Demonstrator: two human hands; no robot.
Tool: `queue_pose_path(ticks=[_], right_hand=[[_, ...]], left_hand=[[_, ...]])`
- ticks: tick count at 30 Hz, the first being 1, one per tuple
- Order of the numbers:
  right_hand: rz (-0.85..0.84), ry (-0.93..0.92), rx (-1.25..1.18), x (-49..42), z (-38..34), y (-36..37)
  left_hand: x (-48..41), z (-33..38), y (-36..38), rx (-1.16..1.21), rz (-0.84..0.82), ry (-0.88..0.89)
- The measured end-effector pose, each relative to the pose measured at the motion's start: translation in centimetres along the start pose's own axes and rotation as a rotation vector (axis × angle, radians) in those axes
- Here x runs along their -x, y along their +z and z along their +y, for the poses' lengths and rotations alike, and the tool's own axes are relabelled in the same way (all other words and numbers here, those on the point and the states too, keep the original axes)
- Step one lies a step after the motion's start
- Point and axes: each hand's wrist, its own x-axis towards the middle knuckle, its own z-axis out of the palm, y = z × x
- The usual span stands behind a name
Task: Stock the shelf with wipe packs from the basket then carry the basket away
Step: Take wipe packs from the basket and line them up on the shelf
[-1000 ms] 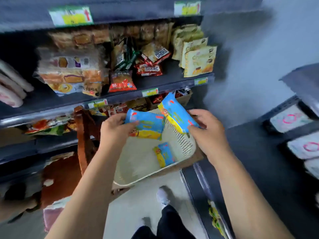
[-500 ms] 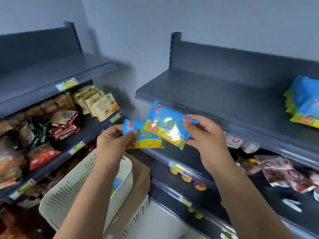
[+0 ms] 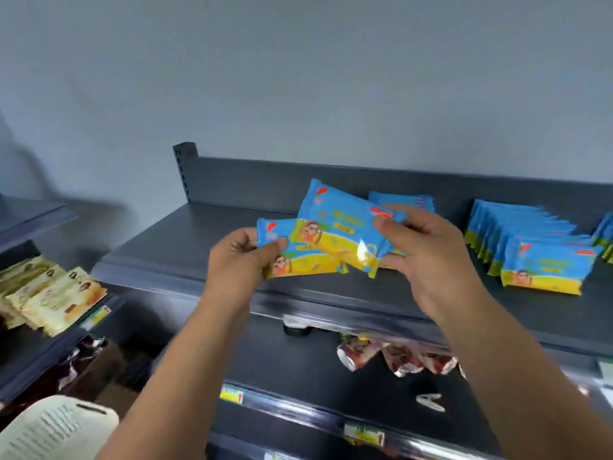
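Left grip [image 3: 238, 260]: thumb and fingers pinch the short end of one wipe pack [image 3: 308, 263], which lies roughly level over the front of the top shelf.
Right grip [image 3: 428, 257]: fingers clenched round the right end of a second wipe pack [image 3: 345, 227], tilted, its lower edge overlapping the first pack.
Basket [image 3: 56, 429]: cream, slotted. Only one corner shows at lower left, below the left forearm and well apart from both grips. Its inside is hidden, so the stock left in it cannot be told.
Lower shelf [image 3: 298, 360]: carries red-and-white pouches [image 3: 398, 358] and has price tags [image 3: 232, 394] on the rail beneath. Not part of this job.
Side shelf, left: tan snack packets [image 3: 49, 293] standing in a file. Not part of this job.
Top shelf [image 3: 172, 247]: dark grey and the destination; its left stretch is bare.
Rear stack [image 3: 403, 198]: matching blue packs just behind the right grip, partly hidden by it.
Stocked row [image 3: 530, 250]: matching packs filed on edge at right, the front one face out. A further pack edge shows at the far right border.
Done, as judged: a good number of packs are shelved.
In hand: two packs, not yet released.
Left, as judged: place these two, empty whatever the basket holds, then carry the basket away. That last step has not begun.
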Motion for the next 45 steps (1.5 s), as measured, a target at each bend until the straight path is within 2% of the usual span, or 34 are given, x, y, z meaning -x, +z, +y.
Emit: queue_pose_path(ticks=[7, 15, 19, 21, 24, 28, 32, 34, 37, 39, 41, 45], right_hand=[[0.105, -0.062, 0.05, -2.9, -1.3, -12.2], [0.241, -0.092, 0.164, -3.5, -1.9, -20.0], [0.269, -0.099, 0.204, -3.4, -2.3, -21.1], [0.277, -0.103, 0.197, -3.3, -2.4, -21.4], [0.293, -0.104, 0.187, -3.0, -2.3, -21.8], [0.283, -0.103, 0.167, -2.7, -2.3, -22.8], [0.248, -0.112, 0.245, -2.4, -2.2, -24.0], [0.227, -0.115, 0.294, -1.9, -2.2, -24.6], [0.216, -0.107, 0.316, -1.2, -2.4, -26.1], [0.243, -0.118, 0.338, -1.0, -2.7, -27.6], [0.303, -0.146, 0.411, -1.0, -2.8, -29.1], [0.465, -0.162, 0.589, -1.6, -2.7, -31.6]], left_hand=[[-0.4, -3.0, 12.6, -0.071, -0.116, -0.083], [-1.7, -5.6, 18.2, -0.3, -0.195, -0.088], [-1.5, -5.9, 18.6, -0.757, -0.054, 0.117], [-1.2, -6.0, 18.3, -0.876, 0.003, 0.199], [-0.6, -6.2, 18.5, -0.898, 0.026, 0.254], [1.2, -5.6, 19.9, -0.941, 0.118, 0.605], [3.8, -5.2, 23.5, -0.864, 0.002, 0.818], [5.1, -5.1, 26.0, -0.742, -0.111, 0.758], [6.0, -5.3, 29.2, -0.546, -0.31, 0.491], [6.0, -5.6, 30.9, -0.477, -0.386, 0.397], [6.2, -5.9, 32.3, -0.447, -0.424, 0.373], [6.4, -6.8, 34.5, -0.546, -0.447, 0.359]])
